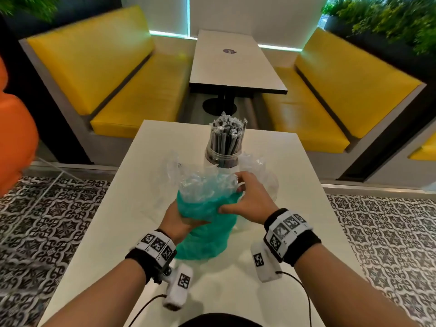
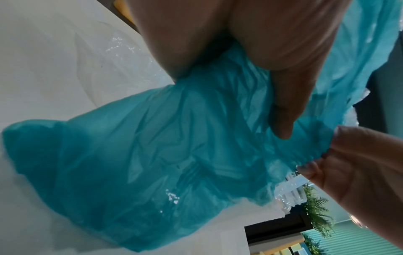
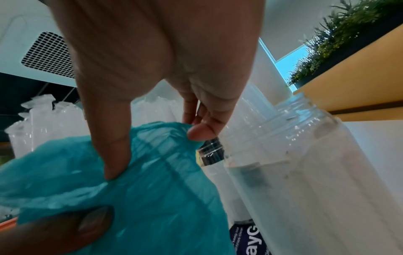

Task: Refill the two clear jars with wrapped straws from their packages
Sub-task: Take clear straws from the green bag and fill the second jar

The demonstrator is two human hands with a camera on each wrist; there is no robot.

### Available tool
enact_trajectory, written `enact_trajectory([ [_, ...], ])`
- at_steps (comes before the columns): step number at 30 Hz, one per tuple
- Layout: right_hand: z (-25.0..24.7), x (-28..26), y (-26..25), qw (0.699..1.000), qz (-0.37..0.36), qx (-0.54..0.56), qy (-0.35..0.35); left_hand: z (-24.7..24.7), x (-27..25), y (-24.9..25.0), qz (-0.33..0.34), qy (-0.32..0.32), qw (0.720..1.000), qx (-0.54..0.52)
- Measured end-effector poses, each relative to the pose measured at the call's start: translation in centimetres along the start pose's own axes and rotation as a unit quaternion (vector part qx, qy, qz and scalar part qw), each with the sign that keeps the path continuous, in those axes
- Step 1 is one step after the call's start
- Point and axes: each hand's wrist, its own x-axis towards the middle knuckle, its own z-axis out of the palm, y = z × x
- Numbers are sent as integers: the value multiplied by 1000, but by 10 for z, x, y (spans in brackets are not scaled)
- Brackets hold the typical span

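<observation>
The teal straw package point(image 1: 205, 223) stands on the white worktop point(image 1: 106, 220) between both hands. The left hand point(image 1: 175, 220) has its grip closed on the package's left side; the right hand point(image 1: 250, 199) pinches the bunched plastic at its upper right. A jar point(image 1: 223, 156) packed with dark wrapped straws point(image 1: 226, 135) stands just behind. An empty clear jar point(image 3: 305, 163) sits beside the right hand.
</observation>
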Motion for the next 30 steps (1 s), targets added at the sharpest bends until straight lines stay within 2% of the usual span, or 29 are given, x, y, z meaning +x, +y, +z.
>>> enact_trajectory([
  [3, 1, -4, 0, 999, 29, 26, -29, 2, -2, -1, -6, -15, 1000, 6],
  [7, 2, -4, -4, 985, 35, 139, -98, 2, 2, -4, -30, -18, 999, -1],
  [9, 3, -2, -4, 979, 51, 166, -105, 1, 2, -4, -37, -29, 999, 8],
  [16, 5, -1, 1, 991, 59, 97, -65, -1, 0, -3, -37, -35, 998, 48],
  [20, 4, -2, 0, 991, 44, 75, -98, -3, -1, 0, -41, -33, 997, 54],
  [25, 3, 2, -11, 984, 17, 92, -150, -5, 2, -1, -39, -47, 996, 71],
  [30, 5, 1, -11, 986, -9, 134, -104, -5, 2, -3, -26, -50, 994, 89],
])
